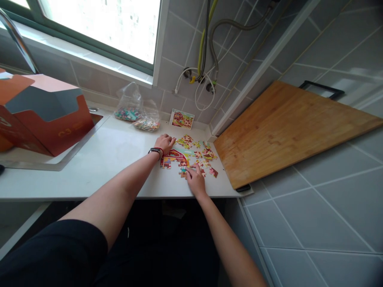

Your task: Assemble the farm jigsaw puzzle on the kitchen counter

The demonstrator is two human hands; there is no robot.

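On counter (104,151) | partial puzzle (177,154) between left hand (164,143) and right hand (196,181) | both grips unclear

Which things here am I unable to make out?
All in the head view:
Puzzle: whatever the left hand and right hand cover.
Box: its left end, cut off by the picture's edge.
Bags: contents too small to identify.
Window: the outside, washed out by glare.

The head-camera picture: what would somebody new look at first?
Probably the big tan wooden board on the right, by the grey tiled wall, and the open orange cardboard box on the left. Then, in the middle, the colourful jigsaw pieces on the white counter, with the person's bare left hand and right hand at them.
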